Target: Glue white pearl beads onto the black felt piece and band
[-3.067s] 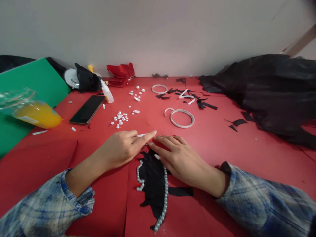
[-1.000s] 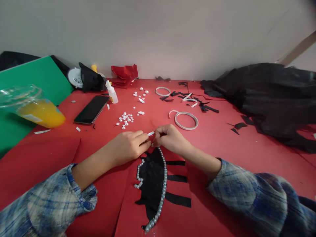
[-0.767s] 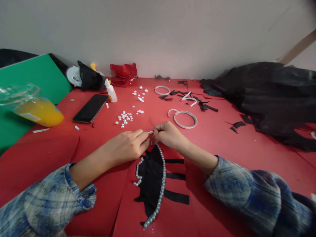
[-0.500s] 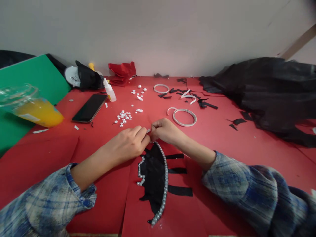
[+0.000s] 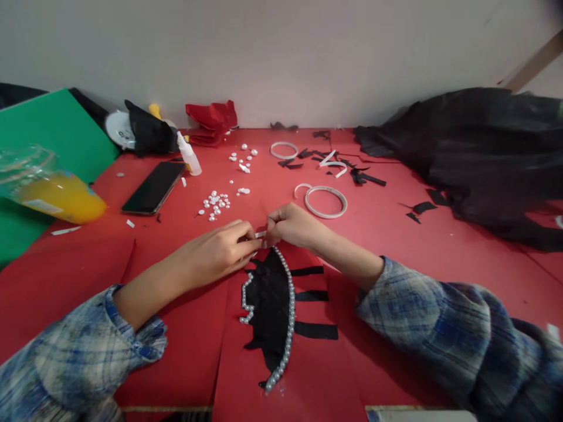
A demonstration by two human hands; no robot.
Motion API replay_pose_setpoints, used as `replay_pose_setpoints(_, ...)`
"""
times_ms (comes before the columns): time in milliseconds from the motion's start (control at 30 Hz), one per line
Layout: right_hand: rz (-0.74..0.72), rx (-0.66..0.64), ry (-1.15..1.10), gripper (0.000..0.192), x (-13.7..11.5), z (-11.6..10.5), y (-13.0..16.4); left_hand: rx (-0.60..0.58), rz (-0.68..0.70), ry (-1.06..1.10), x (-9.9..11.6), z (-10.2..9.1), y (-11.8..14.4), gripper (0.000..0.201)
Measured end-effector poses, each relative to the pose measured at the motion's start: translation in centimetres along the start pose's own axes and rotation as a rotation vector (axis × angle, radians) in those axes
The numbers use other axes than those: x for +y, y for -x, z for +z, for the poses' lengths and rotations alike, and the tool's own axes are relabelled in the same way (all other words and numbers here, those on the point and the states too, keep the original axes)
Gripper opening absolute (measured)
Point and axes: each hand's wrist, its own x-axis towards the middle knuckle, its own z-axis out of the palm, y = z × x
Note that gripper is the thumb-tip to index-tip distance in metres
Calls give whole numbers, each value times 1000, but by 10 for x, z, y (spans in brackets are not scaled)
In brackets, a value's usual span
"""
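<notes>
- The left hand (image 5: pixel 217 253) and the right hand (image 5: pixel 292 225) are meeting fingertip to fingertip over the top end of the black cut-out shape (image 5: pixel 269 305), which is lying flat on the red sheet (image 5: pixel 378 246) just in front of the person.
- Both hands are pinching a small white strip (image 5: pixel 260 234) between them; the strip is sitting right above the point where the pearl trim (image 5: pixel 289 310) ends, probably so that the work stays close to that end of the row.
- The left hand is nearly closed, thumb and forefinger pressed together on the left end of the strip, with the other fingers curled underneath and resting near the red sheet.
- The right hand is curled into a loose fist, its thumb and forefinger clamped on the right end of the strip; the fingertips themselves are mostly hidden by the knuckles.
- The pearl trim is running down the right edge of the black shape to its lower tip, and a shorter row is following the jagged left edge; three black strips are sticking out to the right of it.
- Loose pearls (image 5: pixel 214 204) are lying scattered beyond the left hand, within easy reach, near a phone (image 5: pixel 153 187) and a small glue bottle (image 5: pixel 189 155).
- A tape ring (image 5: pixel 326 201) is lying just beyond the right hand.
- A cup of orange drink (image 5: pixel 53 193) is lying tipped at the far left, well apart from the hands.
</notes>
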Motion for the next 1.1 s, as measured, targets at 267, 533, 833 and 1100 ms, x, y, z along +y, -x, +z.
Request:
replay_pose_setpoints(267,-33,-10,-6,20,2,-1,0,16,57,-330,6,-3,-7,31)
replay_pose_setpoints(533,-3,-27,-1,20,-1,-1,0,-20,182,-438,4,-6,-8,24)
replay_pose_setpoints(833,-22,-12,58,18,0,0,2,35,281,-393,-1,0,-8,28)
replay_pose_setpoints(1100,-31,-18,50,21,1,0,2,194,187,-231,-5,11,-6,24)
